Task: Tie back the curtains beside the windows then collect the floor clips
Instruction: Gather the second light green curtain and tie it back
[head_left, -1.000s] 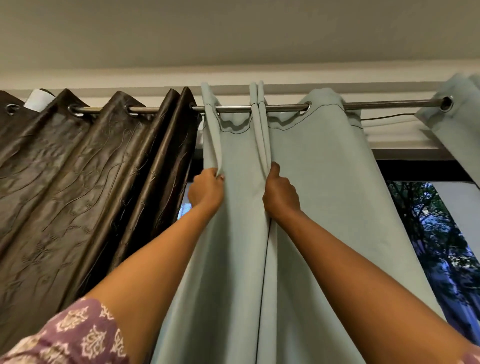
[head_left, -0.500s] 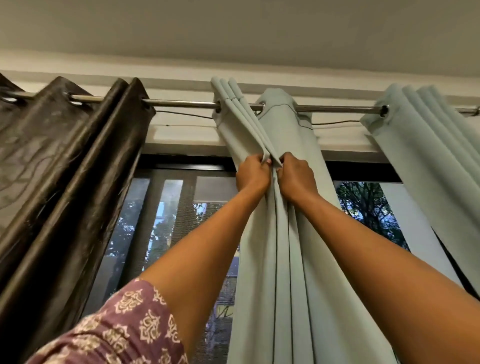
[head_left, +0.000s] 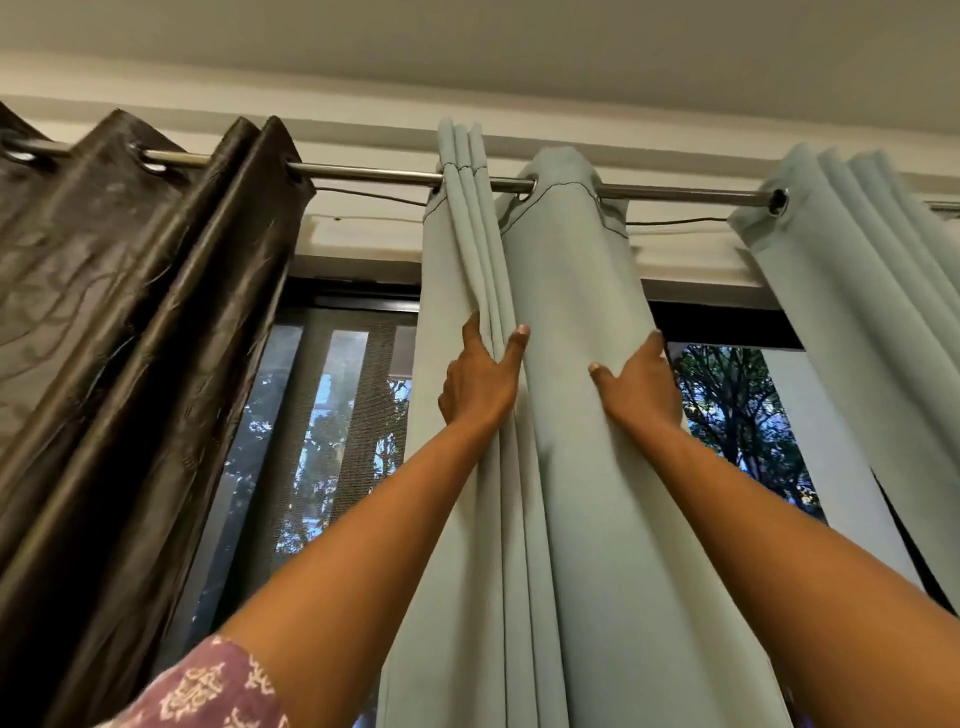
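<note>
A pale blue-grey curtain hangs from a metal rod, gathered into folds in the middle of the view. My left hand pinches the bunched left folds between thumb and fingers. My right hand wraps around the right edge of the wide fold, fingers behind the cloth. Both arms reach upward. No floor clips or tie-backs are visible.
A dark brown patterned curtain hangs bunched on the rod at the left. Another pale curtain hangs gathered at the right. Between them the dark-framed window shows a mesh screen and trees outside. The ceiling is close above.
The pale curtain has been pushed right and gathered, uncovering the window at left. My right hand has left the centre folds and gone to the curtain's right edge.
</note>
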